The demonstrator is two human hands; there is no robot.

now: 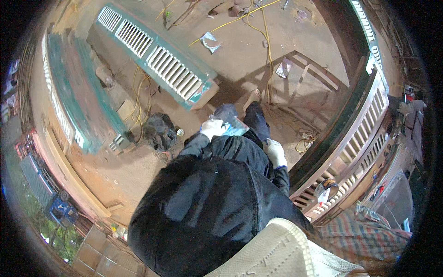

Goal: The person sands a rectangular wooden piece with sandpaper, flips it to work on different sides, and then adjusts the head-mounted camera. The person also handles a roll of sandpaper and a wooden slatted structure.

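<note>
the left white-gloved hand [212,129] held a flat pale-blue piece [237,129]; about the right white-gloved hand's [276,153] grip, i could not tell.

The hands [276,154] are showing white; at eleven o'clock, the slatted panel [173,51] is pairing green with white; at four, cloth [362,237] is showing red-and-blue checks.

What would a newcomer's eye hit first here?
Probably the long green piece with pale slats, running diagonally at upper left of centre. Then the dark jacket filling the lower middle. Just above it, the white-gloved left hand is at a pale blue item.
</note>
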